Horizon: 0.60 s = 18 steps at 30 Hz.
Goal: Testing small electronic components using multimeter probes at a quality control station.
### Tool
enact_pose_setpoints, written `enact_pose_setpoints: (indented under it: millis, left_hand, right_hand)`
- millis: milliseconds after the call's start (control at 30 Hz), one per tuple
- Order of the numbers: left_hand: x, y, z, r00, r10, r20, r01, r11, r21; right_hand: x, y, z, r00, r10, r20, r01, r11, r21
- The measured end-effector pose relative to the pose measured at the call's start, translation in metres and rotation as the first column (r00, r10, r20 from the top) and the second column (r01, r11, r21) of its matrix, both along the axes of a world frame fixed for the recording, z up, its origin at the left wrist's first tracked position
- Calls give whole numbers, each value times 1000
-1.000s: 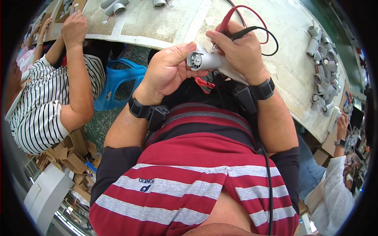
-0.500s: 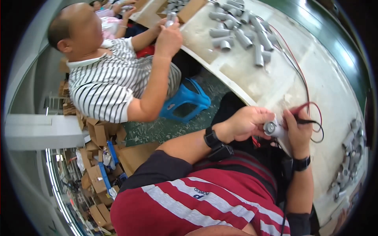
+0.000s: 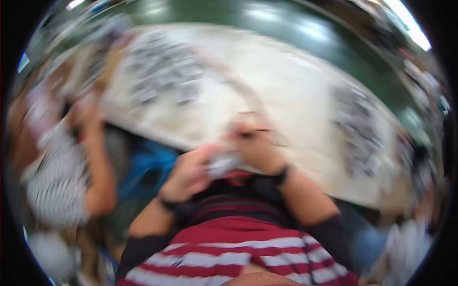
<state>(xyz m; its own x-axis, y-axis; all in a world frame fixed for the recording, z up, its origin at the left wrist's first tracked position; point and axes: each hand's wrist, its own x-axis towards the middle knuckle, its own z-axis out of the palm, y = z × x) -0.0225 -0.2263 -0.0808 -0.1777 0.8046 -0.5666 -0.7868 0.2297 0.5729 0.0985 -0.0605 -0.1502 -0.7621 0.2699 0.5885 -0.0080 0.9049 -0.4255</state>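
Note:
Motion blurs the whole picture. In front of my belly, my left hand (image 3: 190,172) is closed round a short light-grey cylinder (image 3: 223,164), whose finer details are smeared. Close beside it, my right hand (image 3: 257,148) is closed too, its fingers up against the cylinder's right side. Dark and red traces of thin wire leads (image 3: 260,129) come out at the top of that fist. Whether their tips touch the cylinder is hidden by the fingers.
A pale worktable (image 3: 281,90) spreads ahead. Many grey cylinder parts (image 3: 164,69) lie at its far left, another pile (image 3: 358,128) at its right. A person in a striped shirt (image 3: 59,176) sits at left near a blue stool (image 3: 150,164). More people blur at the right edge.
The view has swung to the right, so the table's right pile and people there show more fully. Both my hands still hold the cylinder and leads close together.

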Motion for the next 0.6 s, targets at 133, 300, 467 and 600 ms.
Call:
enact_pose_setpoints:
  millis: [133,300,467,600]
  left_hand:
    - [-21,30,-19,984,-124,-127,122,992,-26]
    - [-17,53,-60,811,-149,-565,138,989,-62]
    - [-8,38,-61,573,36,-819,-30,999,23]
    - [-35,-29,-66,530,179,-829,-246,968,52]
  right_hand:
    - [-13,34,-8,994,83,73,-10,722,-691]
    - [3,54,-19,993,-54,106,110,752,-650]
    - [-13,47,-21,998,2,69,43,764,-644]
    - [-50,-8,-39,993,116,-10,-107,875,-473]
